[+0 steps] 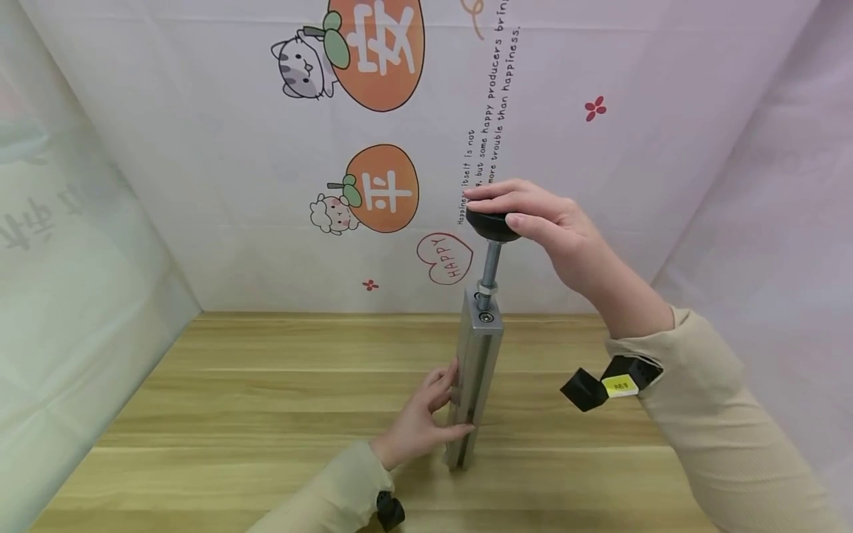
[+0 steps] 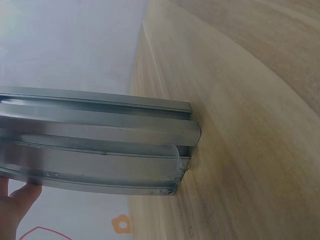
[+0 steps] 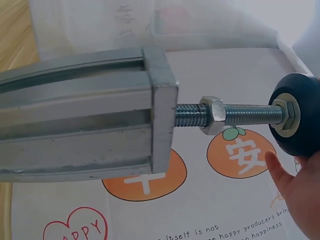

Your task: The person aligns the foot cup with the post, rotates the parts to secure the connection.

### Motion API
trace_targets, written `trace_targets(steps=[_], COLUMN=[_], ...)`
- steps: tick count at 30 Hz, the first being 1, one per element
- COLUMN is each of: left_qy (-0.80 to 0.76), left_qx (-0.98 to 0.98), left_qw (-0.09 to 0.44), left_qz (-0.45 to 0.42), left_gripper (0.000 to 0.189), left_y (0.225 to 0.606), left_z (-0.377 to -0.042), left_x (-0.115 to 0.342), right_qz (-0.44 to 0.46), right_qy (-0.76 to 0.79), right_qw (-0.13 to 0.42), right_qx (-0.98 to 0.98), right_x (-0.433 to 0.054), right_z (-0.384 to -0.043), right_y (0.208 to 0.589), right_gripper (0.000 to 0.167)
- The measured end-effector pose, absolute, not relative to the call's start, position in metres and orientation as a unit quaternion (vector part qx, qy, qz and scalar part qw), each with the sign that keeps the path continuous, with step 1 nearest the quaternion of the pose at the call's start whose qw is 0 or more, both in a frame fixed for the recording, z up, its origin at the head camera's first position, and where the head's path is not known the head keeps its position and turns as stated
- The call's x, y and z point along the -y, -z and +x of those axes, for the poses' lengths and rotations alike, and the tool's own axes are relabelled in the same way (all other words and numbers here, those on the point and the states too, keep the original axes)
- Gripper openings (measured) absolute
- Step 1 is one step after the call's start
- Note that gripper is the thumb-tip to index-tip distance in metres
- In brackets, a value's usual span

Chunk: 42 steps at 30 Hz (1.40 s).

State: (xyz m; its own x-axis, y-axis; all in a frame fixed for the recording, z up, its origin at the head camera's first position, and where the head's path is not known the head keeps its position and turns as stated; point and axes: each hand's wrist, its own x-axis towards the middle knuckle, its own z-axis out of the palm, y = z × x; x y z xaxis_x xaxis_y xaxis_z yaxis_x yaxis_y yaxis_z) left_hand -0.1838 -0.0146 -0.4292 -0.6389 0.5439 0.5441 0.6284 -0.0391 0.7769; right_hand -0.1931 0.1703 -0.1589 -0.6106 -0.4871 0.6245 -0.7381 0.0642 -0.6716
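Note:
An aluminium profile [image 1: 481, 370] stands upright on the wooden table, its slots running lengthwise. My left hand [image 1: 421, 423] grips its lower part, thumb on the near side and fingers on the left. Out of the metal end plate [image 3: 164, 112] on top rises a threaded rod [image 1: 492, 263] carrying a hex nut [image 3: 214, 115]. That rod belongs to a levelling foot, whose round black base [image 1: 492, 226] is uppermost. Over this base my right hand [image 1: 566, 233] curls, holding it by the rim between thumb and fingers. In the left wrist view, the profile's lower end [image 2: 165, 170] meets the table.
Under the profile lies a wood-grain table [image 1: 280, 385]. Behind it hangs a white printed cloth [image 1: 220, 148] with orange fruit drawings and lettering. Pale cloth walls [image 1: 73, 207] flank both sides. Small black wrist devices [image 1: 586, 389] sit at the sleeves.

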Motion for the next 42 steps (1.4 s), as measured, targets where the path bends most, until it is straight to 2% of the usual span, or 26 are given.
trace_targets(steps=[6,15,24,36,42], left_qy=[0.588,0.582,0.584,0.583,0.579], left_qx=[0.694,0.688,0.706,0.712,0.720], left_qw=[0.022,0.037,0.002,0.010,-0.003], left_qz=[-0.416,-0.433,-0.401,-0.392,-0.382], left_gripper=[0.103,0.104,0.101,0.100,0.098], left_y=[0.428,0.427,0.424,0.425,0.424], left_z=[-0.181,-0.183,-0.179,-0.179,-0.178], left_x=[0.015,0.013,0.014,0.017,0.016], right_qz=[0.420,0.408,0.380,0.370,0.360], right_qy=[-0.504,-0.430,-0.372,-0.352,-0.339], right_qw=[0.143,0.201,0.256,0.257,0.274], right_qx=[0.741,0.780,0.807,0.820,0.825], right_x=[-0.171,-0.168,-0.164,-0.162,-0.160], right_z=[-0.191,-0.184,-0.178,-0.176,-0.175], right_y=[0.163,0.162,0.163,0.161,0.162], right_gripper=[0.036,0.031,0.029,0.029,0.029])
